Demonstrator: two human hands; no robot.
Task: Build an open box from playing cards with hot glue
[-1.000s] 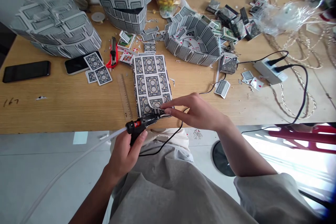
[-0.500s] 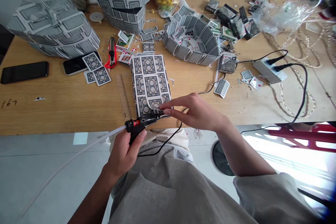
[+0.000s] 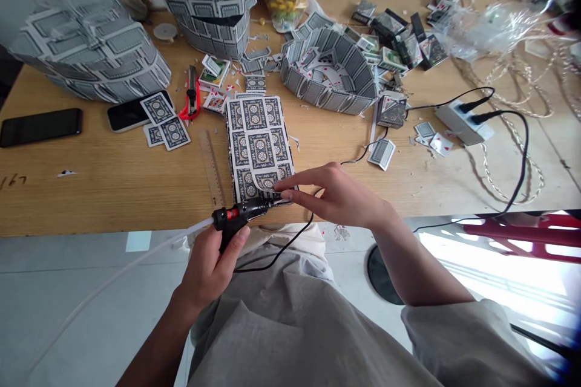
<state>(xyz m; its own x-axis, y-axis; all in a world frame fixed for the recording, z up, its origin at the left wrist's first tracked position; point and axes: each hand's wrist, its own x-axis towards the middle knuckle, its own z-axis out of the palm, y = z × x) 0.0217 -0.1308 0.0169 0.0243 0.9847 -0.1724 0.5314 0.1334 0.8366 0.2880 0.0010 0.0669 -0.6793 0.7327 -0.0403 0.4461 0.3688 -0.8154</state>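
My left hand [image 3: 213, 266] is wrapped round the grip of a black hot glue gun [image 3: 240, 216], with a long white glue stick [image 3: 118, 275] trailing from its back end. The nozzle points right, at the near edge of a flat panel [image 3: 259, 133] covered in patterned playing cards. There, a playing card [image 3: 264, 181] is lifted and curled at its near edge. My right hand [image 3: 338, 196] pinches that card's near right edge between thumb and fingers, close beside the nozzle. The nozzle's very tip is hidden near the fingers.
A transparent ruler [image 3: 211, 169] lies left of the panel, near a red cutter [image 3: 191, 94] and two phones [image 3: 40, 127]. Behind stands a card-walled basket [image 3: 329, 91] holding loose cards. A power strip [image 3: 463, 123] with cables sits right. Large card structures [image 3: 209, 0] stand at the back.
The whole view has shifted very slightly. Both hands, the glue gun and the lifted card keep nearly the same positions relative to the panel.
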